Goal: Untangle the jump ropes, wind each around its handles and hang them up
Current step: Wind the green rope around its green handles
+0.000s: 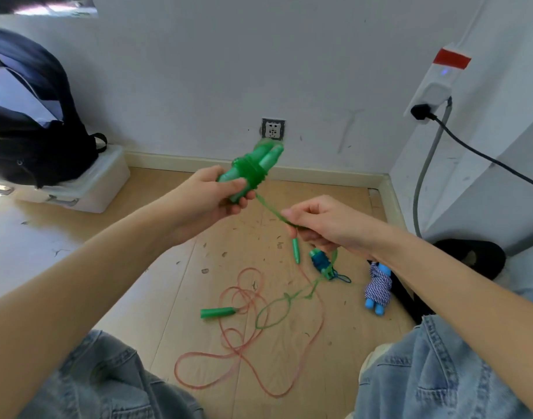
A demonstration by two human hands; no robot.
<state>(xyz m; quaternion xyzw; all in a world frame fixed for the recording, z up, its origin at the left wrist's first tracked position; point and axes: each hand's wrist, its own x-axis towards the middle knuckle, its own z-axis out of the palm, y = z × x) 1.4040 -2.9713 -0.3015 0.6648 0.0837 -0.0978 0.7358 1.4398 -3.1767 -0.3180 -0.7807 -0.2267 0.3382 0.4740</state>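
Observation:
My left hand (212,195) grips a pair of green handles (253,167) held side by side, with green rope wound round their middle. The free green rope (269,208) runs from the bundle to my right hand (322,225), which pinches it, then drops in loose loops (274,313) to the floor. A red rope (247,355) with two green handles (218,312) (296,251) sprawls on the floor between my knees. A wound dark blue rope bundle (321,263) and a wound blue-and-white rope on blue handles (378,288) lie to the right.
A black backpack (32,122) sits on a white plastic box (87,186) at the left. A wall socket (272,128) is straight ahead. At the right are a white charger (434,83) with a black cable and a black shoe (473,258). The wooden floor is littered with small scraps.

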